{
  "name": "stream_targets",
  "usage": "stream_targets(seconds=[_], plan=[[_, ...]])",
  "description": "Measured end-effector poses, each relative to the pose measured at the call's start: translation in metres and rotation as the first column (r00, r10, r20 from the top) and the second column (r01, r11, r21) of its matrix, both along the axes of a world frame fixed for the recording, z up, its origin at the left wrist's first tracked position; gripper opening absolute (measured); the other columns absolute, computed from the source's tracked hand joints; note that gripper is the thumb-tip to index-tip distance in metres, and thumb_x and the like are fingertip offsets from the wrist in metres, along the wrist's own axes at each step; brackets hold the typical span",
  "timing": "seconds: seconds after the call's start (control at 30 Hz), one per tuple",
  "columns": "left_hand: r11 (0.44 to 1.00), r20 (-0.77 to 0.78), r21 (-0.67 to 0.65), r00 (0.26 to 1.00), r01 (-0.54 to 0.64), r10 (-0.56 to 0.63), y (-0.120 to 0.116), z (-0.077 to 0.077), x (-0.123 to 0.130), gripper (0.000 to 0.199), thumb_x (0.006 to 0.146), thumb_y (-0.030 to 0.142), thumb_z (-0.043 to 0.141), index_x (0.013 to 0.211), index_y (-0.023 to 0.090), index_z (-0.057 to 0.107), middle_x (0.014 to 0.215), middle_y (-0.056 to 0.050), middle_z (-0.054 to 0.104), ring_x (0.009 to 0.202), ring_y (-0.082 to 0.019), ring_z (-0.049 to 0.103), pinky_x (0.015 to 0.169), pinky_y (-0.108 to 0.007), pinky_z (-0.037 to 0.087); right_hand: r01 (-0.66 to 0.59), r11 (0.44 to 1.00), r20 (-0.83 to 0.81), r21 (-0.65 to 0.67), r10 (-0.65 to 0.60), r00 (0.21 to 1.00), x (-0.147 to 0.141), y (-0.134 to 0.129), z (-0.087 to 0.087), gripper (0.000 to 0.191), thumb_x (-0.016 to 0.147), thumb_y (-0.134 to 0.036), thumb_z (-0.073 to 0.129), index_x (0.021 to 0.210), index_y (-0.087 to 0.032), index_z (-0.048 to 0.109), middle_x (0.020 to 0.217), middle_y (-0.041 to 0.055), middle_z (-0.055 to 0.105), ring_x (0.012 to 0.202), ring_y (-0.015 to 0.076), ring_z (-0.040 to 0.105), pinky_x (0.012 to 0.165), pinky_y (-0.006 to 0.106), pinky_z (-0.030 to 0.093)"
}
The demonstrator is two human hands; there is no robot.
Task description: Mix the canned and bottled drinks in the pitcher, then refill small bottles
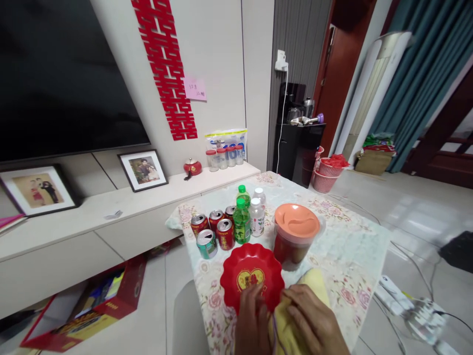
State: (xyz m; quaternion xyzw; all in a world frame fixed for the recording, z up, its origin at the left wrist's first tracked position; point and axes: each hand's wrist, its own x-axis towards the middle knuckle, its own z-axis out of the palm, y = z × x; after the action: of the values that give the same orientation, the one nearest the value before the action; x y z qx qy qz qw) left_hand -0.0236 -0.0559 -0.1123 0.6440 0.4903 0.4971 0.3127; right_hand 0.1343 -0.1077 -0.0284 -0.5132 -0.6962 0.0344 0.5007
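Observation:
A red scalloped plate (273, 268) with a gold double-heart print lies on the flowered tablecloth. My left hand (252, 320) reaches over its near edge, fingers stretched out; whether they touch the plate I cannot tell. Just right of it, my right hand (314, 318) has its fingers bent over a yellow cloth (318, 282) with a purple edge, gripping it. Part of the cloth is hidden under that hand. Behind the plate stands a lidded plastic tub (290, 249) with an orange divided dish (297, 220) on top.
Several opened drink cans (225, 235) and bottles (242, 222) stand grouped behind the plate on the covered table (347, 246). A low white cabinet (148, 209) bears framed photos (144, 171), a red pot (192, 166) and glass jars (221, 159). Cables and a power strip (397, 296) lie on the floor at right.

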Motion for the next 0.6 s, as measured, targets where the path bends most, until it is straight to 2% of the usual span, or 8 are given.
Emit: stream_targets(seconds=[0.1, 0.17, 0.27, 0.37, 0.47, 0.53, 0.6], plan=[[0.984, 0.100, -0.179, 0.995, -0.010, 0.028, -0.006, 0.023, -0.030, 0.040, 0.094, 0.055, 0.053, 0.099, 0.022, 0.076, 0.093, -0.007, 0.079, 0.086, -0.024, 0.074, 0.081, -0.037, 0.062, -0.013, 0.994, -0.136, -0.112, -0.003, 0.991, -0.015, 0.004, -0.006, 0.021, 0.103, -0.034, 0.056, 0.110, -0.028, 0.074, 0.092, 0.0040, 0.077, 0.081, 0.0196, 0.076, 0.072, 0.025, 0.062], [0.965, 0.155, -0.263, 0.988, 0.012, 0.029, -0.005, 0.047, -0.046, 0.043, 0.089, 0.063, 0.059, 0.092, 0.023, 0.076, 0.080, -0.003, 0.076, 0.074, -0.022, 0.070, 0.072, -0.032, 0.058, -0.041, 0.976, -0.202, -0.215, -0.003, 0.979, -0.022, 0.008, 0.000, 0.030, 0.104, -0.045, 0.054, 0.098, -0.026, 0.076, 0.084, 0.0035, 0.076, 0.074, 0.0190, 0.074, 0.067, 0.026, 0.059], [0.952, 0.213, -0.296, 0.977, 0.079, -0.014, 0.000, 0.084, -0.062, 0.053, 0.088, 0.070, 0.059, 0.076, 0.021, 0.075, 0.061, 0.000, 0.063, 0.060, -0.017, 0.058, 0.059, -0.027, 0.047, -0.148, 0.934, -0.278, -0.325, 0.055, 0.959, -0.029, 0.012, 0.017, 0.047, 0.104, -0.056, 0.048, 0.083, -0.022, 0.074, 0.071, 0.0026, 0.071, 0.062, 0.0165, 0.066, 0.058, 0.025, 0.052], [0.958, 0.231, -0.257, 0.971, 0.123, -0.063, 0.003, 0.113, -0.068, 0.063, 0.088, 0.076, 0.054, 0.060, 0.021, 0.071, 0.057, -0.001, 0.057, 0.057, -0.016, 0.051, 0.056, -0.027, 0.040, -0.283, 0.898, -0.340, -0.337, 0.164, 0.926, -0.033, 0.013, 0.037, 0.057, 0.105, -0.061, 0.042, 0.073, -0.020, 0.068, 0.063, 0.0006, 0.064, 0.054, 0.0134, 0.059, 0.053, 0.024, 0.045], [0.961, 0.256, -0.205, 0.958, 0.185, -0.130, 0.002, 0.129, -0.066, 0.076, 0.084, 0.086, 0.045, 0.047, 0.023, 0.065, 0.053, -0.004, 0.055, 0.053, -0.018, 0.049, 0.055, -0.030, 0.037, -0.352, 0.882, -0.361, -0.314, 0.232, 0.903, -0.035, 0.011, 0.054, 0.063, 0.104, -0.066, 0.038, 0.066, -0.021, 0.062, 0.059, -0.0007, 0.060, 0.054, 0.0129, 0.057, 0.056, 0.025, 0.041], [0.950, 0.308, -0.207, 0.937, 0.235, -0.165, 0.000, 0.131, -0.064, 0.083, 0.078, 0.095, 0.037, 0.041, 0.024, 0.060, 0.050, -0.006, 0.053, 0.051, -0.019, 0.048, 0.052, -0.033, 0.036, -0.385, 0.878, -0.391, -0.284, 0.261, 0.883, -0.034, 0.008, 0.062, 0.067, 0.102, -0.071, 0.035, 0.063, -0.021, 0.057, 0.058, -0.0010, 0.058, 0.054, 0.0129, 0.055, 0.056, 0.025, 0.040], [0.924, 0.346, -0.259, 0.920, 0.281, -0.183, -0.003, 0.126, -0.061, 0.085, 0.073, 0.100, 0.032, 0.037, 0.026, 0.054, 0.047, -0.007, 0.051, 0.047, -0.019, 0.046, 0.049, -0.034, 0.037, -0.418, 0.876, -0.420, -0.243, 0.294, 0.859, -0.031, 0.005, 0.067, 0.071, 0.099, -0.077, 0.031, 0.062, -0.021, 0.054, 0.057, -0.0015, 0.056, 0.053, 0.0126, 0.053, 0.055, 0.026, 0.037]])
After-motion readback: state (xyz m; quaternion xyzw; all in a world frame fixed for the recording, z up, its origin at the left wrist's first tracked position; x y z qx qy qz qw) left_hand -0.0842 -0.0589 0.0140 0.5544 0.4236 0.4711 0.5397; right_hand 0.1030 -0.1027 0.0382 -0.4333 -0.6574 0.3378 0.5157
